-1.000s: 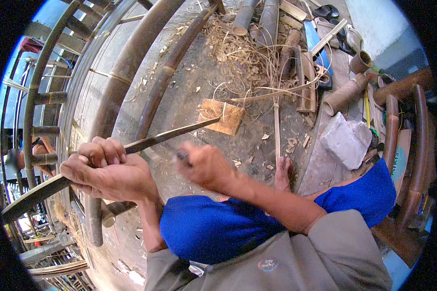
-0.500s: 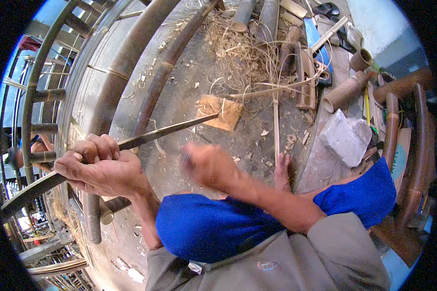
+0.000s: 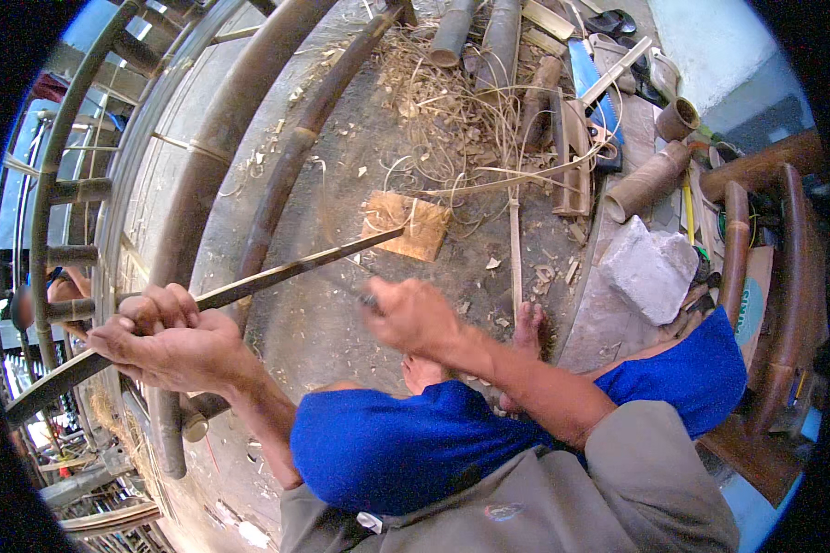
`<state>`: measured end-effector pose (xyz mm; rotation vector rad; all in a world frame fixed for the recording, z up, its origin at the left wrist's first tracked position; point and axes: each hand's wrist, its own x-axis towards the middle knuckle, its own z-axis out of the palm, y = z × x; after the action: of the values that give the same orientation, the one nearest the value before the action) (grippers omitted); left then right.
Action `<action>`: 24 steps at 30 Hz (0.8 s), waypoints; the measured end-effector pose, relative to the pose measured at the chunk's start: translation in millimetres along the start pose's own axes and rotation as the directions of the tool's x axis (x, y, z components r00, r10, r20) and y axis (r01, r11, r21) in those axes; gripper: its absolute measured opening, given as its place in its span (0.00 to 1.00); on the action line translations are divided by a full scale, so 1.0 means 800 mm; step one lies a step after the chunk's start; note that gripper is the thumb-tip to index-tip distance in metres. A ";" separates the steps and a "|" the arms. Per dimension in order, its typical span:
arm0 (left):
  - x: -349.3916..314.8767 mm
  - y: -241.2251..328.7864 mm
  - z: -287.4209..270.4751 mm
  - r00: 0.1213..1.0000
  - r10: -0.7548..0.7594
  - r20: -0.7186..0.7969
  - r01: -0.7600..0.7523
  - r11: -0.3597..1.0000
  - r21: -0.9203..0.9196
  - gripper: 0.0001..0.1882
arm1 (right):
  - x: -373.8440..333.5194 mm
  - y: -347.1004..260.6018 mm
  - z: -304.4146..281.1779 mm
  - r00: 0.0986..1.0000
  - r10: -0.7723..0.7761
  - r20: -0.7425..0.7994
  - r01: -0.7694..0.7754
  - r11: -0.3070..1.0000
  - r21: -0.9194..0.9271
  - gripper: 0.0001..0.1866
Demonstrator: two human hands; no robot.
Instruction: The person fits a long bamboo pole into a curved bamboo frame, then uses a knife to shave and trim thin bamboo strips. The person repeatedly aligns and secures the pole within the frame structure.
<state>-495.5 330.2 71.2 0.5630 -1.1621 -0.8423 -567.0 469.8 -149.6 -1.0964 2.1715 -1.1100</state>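
A long, dark bamboo strip point(image 3: 286, 269) slants across my left side. My left hand point(image 3: 171, 336), palm up, has its fingers curled around the strip near its wider end. The strip's far tip reaches over a square wooden block point(image 3: 424, 232) on the floor; whether it touches cannot be told. To the right of the strip, my right hand point(image 3: 420, 318) is closed in a fist around the dark handle point(image 3: 369, 300) of a knife-like tool. Motion smears its blade toward the strip.
Large bamboo poles point(image 3: 214, 152) form a frame at my left. Shavings point(image 3: 443, 120) heap on the floor ahead. A blue handsaw point(image 3: 598, 97), bamboo tube pieces point(image 3: 648, 180) and a white stone-like block point(image 3: 650, 267) lie at the right. Another person point(image 3: 65, 290) sits beyond the frame.
My right hand with the tool has shifted slightly right, away from the strip. My left hand and the strip sit a little lower and farther left, and the whole view has shifted slightly.
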 end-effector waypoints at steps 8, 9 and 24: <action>0.001 -0.003 0.003 1.000 0.013 -0.015 -0.012 0.997 0.082 0.27 | -0.005 0.094 0.016 0.978 0.210 0.012 -0.209 0.976 -0.063 0.19; 0.000 -0.004 0.004 1.000 0.012 -0.020 -0.010 0.994 0.108 0.27 | -0.008 0.109 0.023 0.992 0.119 0.041 -0.116 0.991 -0.066 0.19; 0.024 0.028 0.018 0.978 0.208 0.034 -0.210 0.959 0.188 0.30 | -0.025 -0.008 -0.043 0.994 0.111 -0.005 -0.110 0.993 0.043 0.20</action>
<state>-499.9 328.5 103.8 0.5790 -1.2992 -0.5582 -576.1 499.6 -123.9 -0.9429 2.1760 -1.1073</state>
